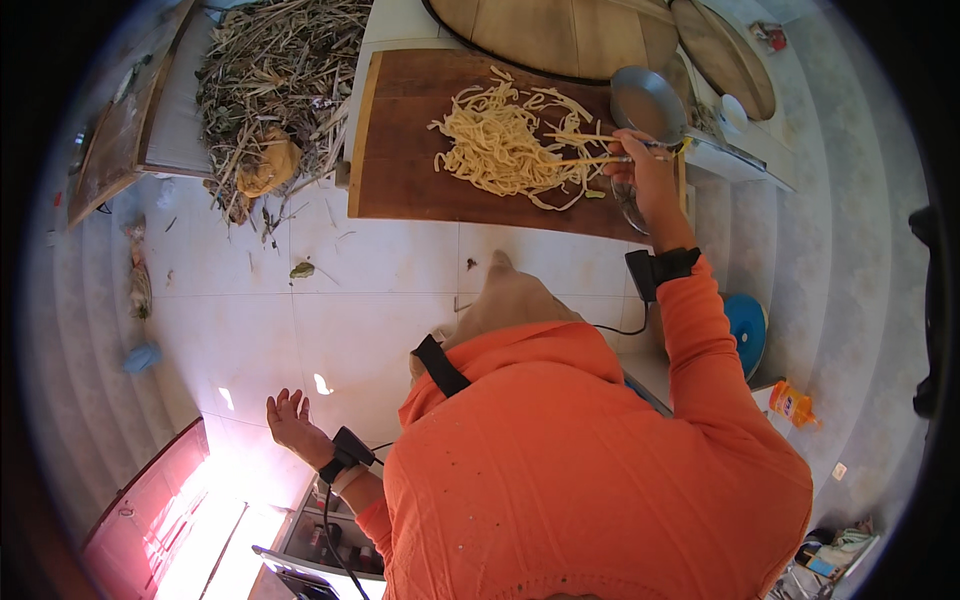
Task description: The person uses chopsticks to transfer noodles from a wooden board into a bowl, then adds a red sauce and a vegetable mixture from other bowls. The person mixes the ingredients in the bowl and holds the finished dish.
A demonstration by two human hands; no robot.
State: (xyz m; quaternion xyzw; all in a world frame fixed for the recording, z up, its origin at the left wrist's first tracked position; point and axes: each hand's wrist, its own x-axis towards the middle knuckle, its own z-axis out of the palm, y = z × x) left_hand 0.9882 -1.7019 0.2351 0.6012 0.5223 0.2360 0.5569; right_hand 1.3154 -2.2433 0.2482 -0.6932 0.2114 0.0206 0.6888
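Note:
In my right hand [645, 170] is a pair of chopsticks [595, 160], its fingers closed around their thick ends. The tips reach leftward into a heap of pale yellow noodles [500, 140] spread over a dark brown wooden board [395, 150]. Beyond that hand, a round grey metal pan [640, 100] sits at the board's far right corner. Below the wrist, a shiny curved rim shows partly; the arm hides the rest. My left hand [294, 425] hangs out to the left over the floor, empty, fingers loosely apart.
Large round wooden lids [540, 40] lie behind the board. At the far left is a heap of dry stalks [280, 80] with a crumpled yellowish bag [270, 165]. A blue round object [744, 330] and an orange bottle [792, 403] are on the right. An open drawer [340, 535] is at lower left.

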